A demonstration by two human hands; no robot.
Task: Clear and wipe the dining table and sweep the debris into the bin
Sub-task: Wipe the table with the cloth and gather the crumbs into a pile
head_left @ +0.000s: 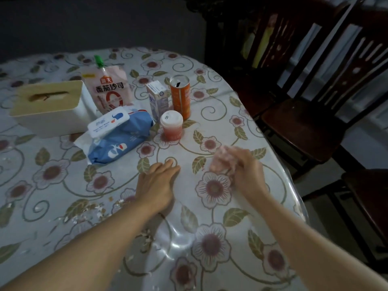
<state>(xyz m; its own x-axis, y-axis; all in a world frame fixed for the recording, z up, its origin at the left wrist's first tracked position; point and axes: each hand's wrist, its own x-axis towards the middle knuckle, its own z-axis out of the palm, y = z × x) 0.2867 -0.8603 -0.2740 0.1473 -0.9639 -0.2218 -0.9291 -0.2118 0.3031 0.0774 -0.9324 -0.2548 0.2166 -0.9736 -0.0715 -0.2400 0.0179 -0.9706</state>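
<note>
A dim room holds a round desk [247,206] covered by a flowered cloth under clear plastic, with dark wooden chairs [310,114] off beyond the right hand. The left hand [156,183] lies flat on the desk, palm down, fingers straight and close together, holding nothing. Just beside it, the right hand [244,171] curls its fingers round a crumpled pinkish wipe [220,162], which is blurred and pressed against the cloth; how tight the grip is I cannot tell. Small pale crumbs [88,213] are scattered on the desk to the outer side of the left forearm, with a few more near the wrist. Ahead of the left hand sits a blue pack of wet wipes [119,137] with a white flip lid, lying on its side. Farther out from it stands a white tissue box [50,108] with a pale wooden top, and next to that a spouted sauce pouch [109,89] with a green cap, leaning upright. Ahead of the gap between the two hands stands a small jar [171,126] with a white shaker lid and reddish contents. Behind it are a small drink carton [157,99] and an orange can [181,96] with its tab opened, the two standing just beside each other.
</note>
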